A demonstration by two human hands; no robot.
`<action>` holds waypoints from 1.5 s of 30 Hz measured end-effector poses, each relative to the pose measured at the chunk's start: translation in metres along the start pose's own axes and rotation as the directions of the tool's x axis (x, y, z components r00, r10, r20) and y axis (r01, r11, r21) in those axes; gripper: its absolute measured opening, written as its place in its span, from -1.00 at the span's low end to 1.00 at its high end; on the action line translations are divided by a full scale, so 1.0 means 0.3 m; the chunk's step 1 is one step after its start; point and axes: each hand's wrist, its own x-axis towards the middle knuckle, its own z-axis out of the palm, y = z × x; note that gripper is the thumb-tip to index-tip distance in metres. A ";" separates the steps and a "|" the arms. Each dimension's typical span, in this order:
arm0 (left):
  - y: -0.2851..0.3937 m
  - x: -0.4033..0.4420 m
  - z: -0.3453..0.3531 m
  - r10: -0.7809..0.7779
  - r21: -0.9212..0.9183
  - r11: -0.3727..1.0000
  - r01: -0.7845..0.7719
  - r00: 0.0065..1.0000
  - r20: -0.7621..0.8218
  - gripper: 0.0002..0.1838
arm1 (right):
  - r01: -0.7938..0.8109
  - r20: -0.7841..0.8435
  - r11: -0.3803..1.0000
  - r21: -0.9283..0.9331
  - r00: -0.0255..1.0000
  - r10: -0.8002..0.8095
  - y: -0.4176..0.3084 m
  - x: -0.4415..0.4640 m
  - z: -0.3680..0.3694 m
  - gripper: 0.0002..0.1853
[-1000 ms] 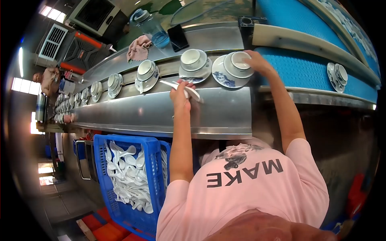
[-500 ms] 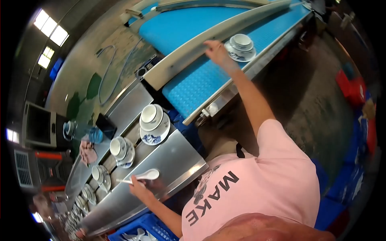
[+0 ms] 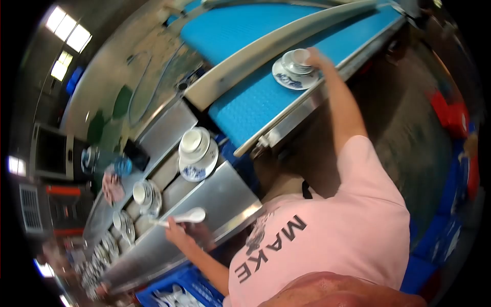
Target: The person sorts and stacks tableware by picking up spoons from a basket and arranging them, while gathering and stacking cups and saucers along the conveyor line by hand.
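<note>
My left hand [image 3: 176, 233] is closed on a white soup spoon [image 3: 194, 215], holding it above the metal edge of the lower line. On the blue belt, my right hand [image 3: 318, 59] is at the right side of a small white cup [image 3: 302, 58], fingers against it but smeared by motion. The cup looks tilted on its stack, above a saucer [image 3: 295, 83] with a blue pattern. Nearer, another stack of cup [image 3: 191, 140] and blue-patterned plate [image 3: 197, 171] stands on the lower line.
More cup stacks [image 3: 146, 194] run down the line to the left. A blue crate [image 3: 204, 284] with white spoons sits below my left arm. A pink cloth [image 3: 112, 188] and a blue-tinted bottle [image 3: 123, 166] lie beyond the line. A raised guard rail [image 3: 240, 59] borders the belt.
My right hand has moved from the left of the belt stack round to its right side, onto the cup. That stack has shifted left and its cup has tipped. The nearer line stacks moved slightly.
</note>
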 end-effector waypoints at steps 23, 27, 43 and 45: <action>-0.077 0.090 -0.013 -0.171 -0.240 0.958 0.159 0.985 -0.030 -0.79 | 0.239 0.408 0.661 0.711 0.626 -0.665 -0.836 -0.508 0.602 -0.62; -0.076 0.133 -0.017 -0.219 -0.294 0.936 0.192 0.974 -0.061 -0.81 | 0.211 0.474 0.709 0.672 0.613 -0.632 -0.922 -0.595 0.638 -0.61; -0.001 0.141 0.062 -0.114 -0.139 0.986 0.096 0.985 -0.127 -0.54 | -0.147 0.719 0.766 0.626 0.489 -0.493 -0.998 -0.740 0.555 -0.59; 0.015 0.102 0.115 -0.097 -0.095 0.991 0.090 0.993 -0.065 -0.50 | -0.116 0.725 0.785 0.609 0.482 -0.491 -1.022 -0.744 0.570 -0.55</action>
